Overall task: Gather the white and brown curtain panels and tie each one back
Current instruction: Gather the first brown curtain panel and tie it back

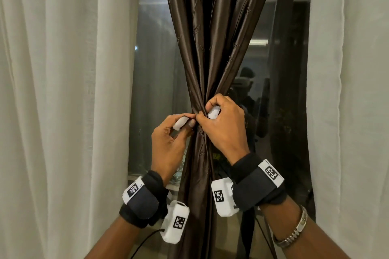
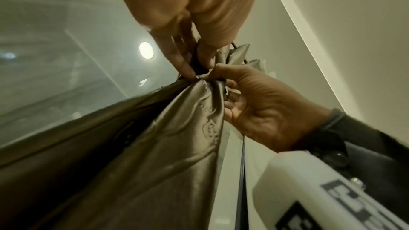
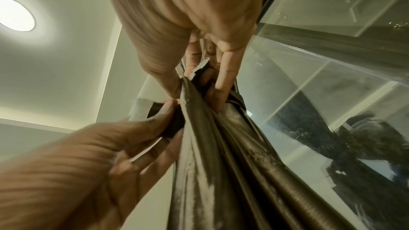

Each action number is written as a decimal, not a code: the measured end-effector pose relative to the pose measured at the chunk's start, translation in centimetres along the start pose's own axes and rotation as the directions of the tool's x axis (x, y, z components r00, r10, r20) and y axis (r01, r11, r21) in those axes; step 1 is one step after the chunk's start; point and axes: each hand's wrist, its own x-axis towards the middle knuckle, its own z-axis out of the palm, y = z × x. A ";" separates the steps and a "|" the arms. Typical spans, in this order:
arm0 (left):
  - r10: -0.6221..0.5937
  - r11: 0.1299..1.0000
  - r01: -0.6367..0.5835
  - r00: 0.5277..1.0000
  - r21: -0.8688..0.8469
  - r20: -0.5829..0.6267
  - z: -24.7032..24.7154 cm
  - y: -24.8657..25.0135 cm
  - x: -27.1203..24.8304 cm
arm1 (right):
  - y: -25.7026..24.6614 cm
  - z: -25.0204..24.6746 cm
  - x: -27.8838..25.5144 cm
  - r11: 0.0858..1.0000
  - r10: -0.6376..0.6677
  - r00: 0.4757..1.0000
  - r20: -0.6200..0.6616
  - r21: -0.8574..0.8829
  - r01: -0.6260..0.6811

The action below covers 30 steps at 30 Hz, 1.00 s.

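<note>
The brown satin curtain (image 1: 202, 48) hangs in the middle, gathered to a narrow waist. Both hands meet at that waist. My left hand (image 1: 190, 121) pinches one end of a white tie strip (image 1: 180, 122) against the folds from the left. My right hand (image 1: 203, 114) curls round the other white end (image 1: 213, 112) on the right. In the left wrist view my left fingertips (image 2: 190, 73) nip the bunched brown cloth (image 2: 177, 146). The right wrist view has my right fingers (image 3: 223, 76) wrapped round the bundle (image 3: 221, 163). White curtain panels hang loose at left (image 1: 63, 90) and right (image 1: 347, 90).
Dark window glass (image 1: 153, 69) lies behind the brown curtain, with a person's reflection to the right of the waist. A dark frame post (image 1: 282, 69) stands before the right white panel. A round ceiling light (image 3: 13, 13) glows overhead.
</note>
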 end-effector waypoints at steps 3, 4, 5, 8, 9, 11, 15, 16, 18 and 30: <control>-0.033 0.999 0.037 0.990 0.024 -0.140 -0.3 0.6 -0.2 | 0.4 -0.2 0.0 0.999 -0.002 1.000 -0.026 -0.034 0.002; -0.042 0.997 0.050 0.989 0.055 -0.139 -0.5 0.9 -0.3 | 0.5 -0.2 -0.1 0.998 -0.013 0.999 -0.035 -0.062 0.010; -0.043 0.995 0.054 0.991 0.085 -0.126 -0.7 1.2 -0.4 | 0.5 -0.2 -0.2 0.995 -0.030 0.999 -0.039 -0.095 0.026; 0.012 0.986 0.018 0.984 0.168 -0.179 -0.8 2.2 -1.4 | 0.7 0.0 -0.4 0.983 -0.073 0.997 -0.035 -0.173 0.066; 0.025 0.984 0.010 0.982 0.179 -0.189 -0.7 2.4 -1.7 | 0.7 0.0 -0.4 0.980 -0.079 0.996 -0.032 -0.186 0.072; -0.059 0.993 0.071 0.990 0.094 -0.125 -0.4 2.7 -2.2 | 0.6 0.0 -0.4 0.977 -0.081 0.997 0.002 -0.197 0.080; -0.239 0.948 0.252 0.967 -0.196 0.088 0.7 3.2 -2.6 | 0.6 -0.6 0.6 0.991 0.000 0.993 0.118 -0.133 0.016; -0.246 0.937 0.267 0.962 -0.226 0.115 0.9 3.2 -2.5 | 0.6 -1.0 1.0 0.995 0.036 0.986 0.162 -0.100 -0.020; -0.252 0.924 0.280 0.958 -0.260 0.136 0.9 3.2 -2.0 | 0.9 -1.9 1.6 0.996 0.094 0.961 0.260 -0.029 -0.089; -0.203 0.967 0.214 0.975 -0.141 0.085 2.6 2.5 1.4 | 1.4 -4.3 0.7 1.000 -0.015 0.966 0.260 -0.020 0.021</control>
